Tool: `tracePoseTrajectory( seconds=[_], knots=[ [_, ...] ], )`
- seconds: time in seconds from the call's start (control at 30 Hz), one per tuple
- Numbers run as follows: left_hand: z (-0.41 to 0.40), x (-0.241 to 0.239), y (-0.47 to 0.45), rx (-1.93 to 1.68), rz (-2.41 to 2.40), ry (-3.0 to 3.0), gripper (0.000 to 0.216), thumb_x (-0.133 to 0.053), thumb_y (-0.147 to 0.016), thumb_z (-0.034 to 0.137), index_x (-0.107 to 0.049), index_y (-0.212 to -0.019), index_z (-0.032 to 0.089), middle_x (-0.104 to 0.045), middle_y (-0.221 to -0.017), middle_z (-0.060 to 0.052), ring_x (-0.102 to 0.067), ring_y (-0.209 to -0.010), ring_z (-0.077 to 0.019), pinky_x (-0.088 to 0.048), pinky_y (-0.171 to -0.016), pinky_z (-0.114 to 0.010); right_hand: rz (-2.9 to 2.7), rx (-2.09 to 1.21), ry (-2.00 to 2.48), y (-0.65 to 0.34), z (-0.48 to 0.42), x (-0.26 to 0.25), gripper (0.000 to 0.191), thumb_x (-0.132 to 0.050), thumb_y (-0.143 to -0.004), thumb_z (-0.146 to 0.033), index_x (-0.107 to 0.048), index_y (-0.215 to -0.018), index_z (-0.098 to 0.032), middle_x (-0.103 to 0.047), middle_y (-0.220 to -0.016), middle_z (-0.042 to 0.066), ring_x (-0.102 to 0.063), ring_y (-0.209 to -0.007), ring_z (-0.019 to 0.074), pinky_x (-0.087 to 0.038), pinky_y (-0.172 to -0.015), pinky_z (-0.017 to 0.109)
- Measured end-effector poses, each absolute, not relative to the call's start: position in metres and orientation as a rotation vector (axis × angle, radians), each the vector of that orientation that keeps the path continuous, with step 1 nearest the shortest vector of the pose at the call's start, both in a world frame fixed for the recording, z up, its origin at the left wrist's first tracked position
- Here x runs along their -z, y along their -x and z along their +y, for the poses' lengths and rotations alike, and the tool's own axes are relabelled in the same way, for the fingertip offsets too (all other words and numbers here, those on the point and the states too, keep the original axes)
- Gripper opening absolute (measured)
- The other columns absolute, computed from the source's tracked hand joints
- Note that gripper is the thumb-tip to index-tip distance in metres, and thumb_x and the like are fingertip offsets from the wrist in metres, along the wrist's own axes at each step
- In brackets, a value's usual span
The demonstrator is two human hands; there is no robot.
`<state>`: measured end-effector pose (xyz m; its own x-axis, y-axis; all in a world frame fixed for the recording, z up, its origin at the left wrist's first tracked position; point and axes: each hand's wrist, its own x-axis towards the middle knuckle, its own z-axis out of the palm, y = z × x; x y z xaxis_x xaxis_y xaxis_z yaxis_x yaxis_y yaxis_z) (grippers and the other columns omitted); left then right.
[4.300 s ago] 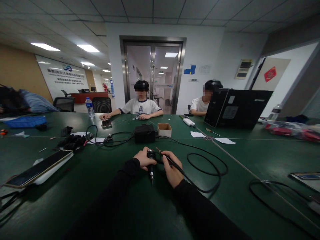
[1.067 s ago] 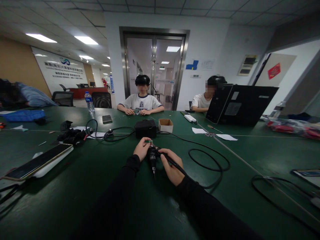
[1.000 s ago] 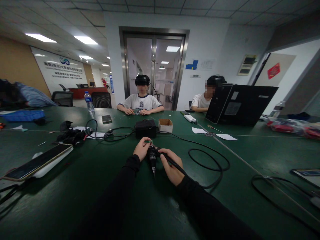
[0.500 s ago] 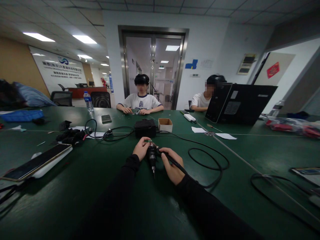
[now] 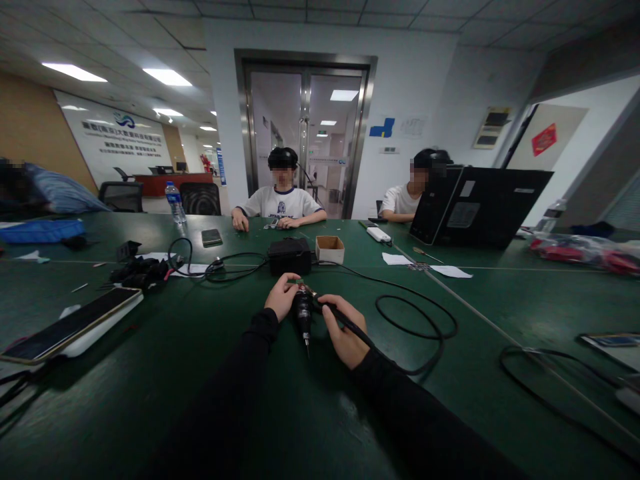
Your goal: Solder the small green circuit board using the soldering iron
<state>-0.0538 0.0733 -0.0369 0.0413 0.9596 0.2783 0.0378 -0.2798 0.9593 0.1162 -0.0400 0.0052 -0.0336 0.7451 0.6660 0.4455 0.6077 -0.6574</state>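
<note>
In the middle of the head view, my left hand (image 5: 281, 298) is closed, thumb and fingers pinching a small green circuit board (image 5: 299, 283). The board is at the far end of a black electric screwdriver body (image 5: 303, 308), which lies with its thin metal bit pointing toward me. My right hand (image 5: 349, 331) grips a black, corded soldering iron (image 5: 345, 319) like a pen. Its tip points up and left to the board end of the screwdriver; whether it touches is too small to tell.
Just beyond my hands stand a black box (image 5: 290, 256) and a small open carton (image 5: 330, 250). A black cable (image 5: 443, 343) loops at right. A phone (image 5: 75, 323) lies at left, and a black computer case (image 5: 475, 207) stands at far right. Co-workers sit opposite.
Both my hands keep almost the same pose around the board and screwdriver. Across the table, a co-worker's hand has moved to the left, away from the small object there.
</note>
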Motion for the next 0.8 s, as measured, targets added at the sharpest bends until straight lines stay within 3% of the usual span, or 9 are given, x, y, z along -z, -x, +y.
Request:
tracePoseTrajectory(
  seconds=[0.8],
  knots=[
    [0.0749,0.0403,0.0525,-1.383,1.075,-1.424,0.023,-0.059,-0.078,0.028,-0.056,-0.099,0.021,-0.072,-0.082,-0.003,-0.068,-0.081,-0.0184,-0.049,-0.084,-0.033,-1.668,-0.292,1.008,-0.1161,-0.0412,-0.0064,0.018,-0.050,-0.089,-0.024,-0.067,-0.095,-0.021,-0.071,-0.097,0.004,-0.066,-0.090,0.0190,-0.051,-0.084,0.030]
  ],
)
